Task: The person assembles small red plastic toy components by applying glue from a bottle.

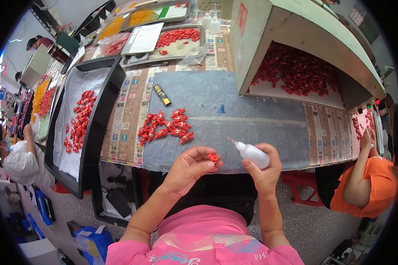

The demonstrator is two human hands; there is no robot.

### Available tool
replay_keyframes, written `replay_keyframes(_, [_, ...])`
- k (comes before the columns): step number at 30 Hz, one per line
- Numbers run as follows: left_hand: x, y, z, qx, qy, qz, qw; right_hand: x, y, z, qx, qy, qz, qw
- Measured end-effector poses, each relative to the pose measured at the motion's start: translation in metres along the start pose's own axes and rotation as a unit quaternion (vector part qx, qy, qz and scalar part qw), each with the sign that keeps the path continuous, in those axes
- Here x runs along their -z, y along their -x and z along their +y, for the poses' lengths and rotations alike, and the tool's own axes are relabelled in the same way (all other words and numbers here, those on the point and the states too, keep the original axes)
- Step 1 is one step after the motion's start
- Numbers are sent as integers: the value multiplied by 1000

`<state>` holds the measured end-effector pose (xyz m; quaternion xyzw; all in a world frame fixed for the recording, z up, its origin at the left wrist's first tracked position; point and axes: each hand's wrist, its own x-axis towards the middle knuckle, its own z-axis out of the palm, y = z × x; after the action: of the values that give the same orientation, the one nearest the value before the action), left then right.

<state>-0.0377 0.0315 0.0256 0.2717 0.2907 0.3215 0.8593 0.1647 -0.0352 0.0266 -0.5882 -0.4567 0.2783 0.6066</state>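
Between the thumb and fingers of my left hand (191,168) is a small red figurine (213,157), held just above the table's near edge. My right hand (266,170) is wrapped round a white squeeze bottle (253,155), whose thin nozzle points up and left toward the figurine without touching it. A loose pile of similar red figurines (166,126) lies on the grey-blue mat (247,119), beyond my left hand. Past that pile rests a black and gold tube-shaped thing (162,95).
On the left, a black tray (116,79) lined with white sheet holds more red pieces. A pale box (261,48) full of red pieces stands at the far right. Metal trays (202,44) and white bottles (214,25) sit at the back. People work on both sides.
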Motion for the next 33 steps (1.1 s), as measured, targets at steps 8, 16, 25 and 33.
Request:
replay_keyframes(8, [3,7,-2,-12,3,-19,1000,-18,-32,16,-17,43,-87,995])
replay_keyframes(16, [4,10,-2,-21,11,-16,1000,7,-38,-3,57,114,-88,988])
replay_keyframes(25, [-3,10,-7,-12,16,-21,1000,58,-162,42,210,347,32,913])
replay_keyframes(33, [-5,17,-8,-12,15,-21,1000,59,-199,75,189,402,42,895])
